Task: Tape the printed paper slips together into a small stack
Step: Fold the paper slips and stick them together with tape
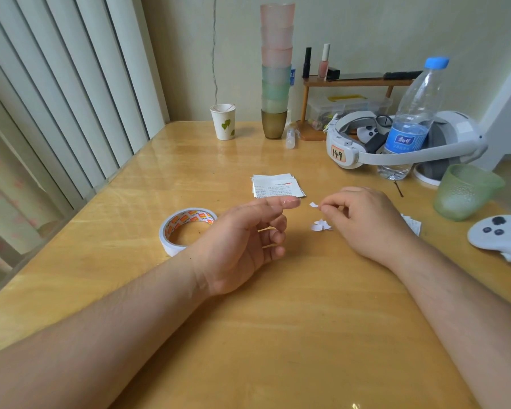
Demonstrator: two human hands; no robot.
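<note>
1. Left hand [242,243]: palm turned inward, index finger stretched out straight toward the right hand, other fingers curled loosely. It holds nothing; a glossy patch on the index fingertip may be tape, cannot tell.
2. Right hand [363,219]: fingers curled, thumb and forefinger pinching a tiny white paper scrap [314,204]. The scrap sits in the gap between the two hands, just off the left index fingertip.
3. Small stack of white printed paper slips [275,185]: lies flat on the glossy yellow wooden surface [278,320], just beyond the left index fingertip, apart from both hands.
4. Little heap of torn white paper bits [321,225]: on the surface just beside the right hand's fingers, on its left side.
5. Another white printed slip [412,225]: partly hidden behind the right hand on its right side.
6. White roll of double-sided tape with orange-printed core [186,230]: flat on the surface, immediately left of the left hand, partly hidden by the wrist.
7. Right of the right hand: frosted green plastic cup [466,191] and a white game controller [499,233] at the surface edge.
8. Beyond the right hand: clear water bottle with blue cap [415,119] standing in front of a white VR headset [401,140].
9. Far beyond the left hand, near the wall: white paper cup with green leaf print [223,121] and a tall stack of pastel plastic cups [275,69].
</note>
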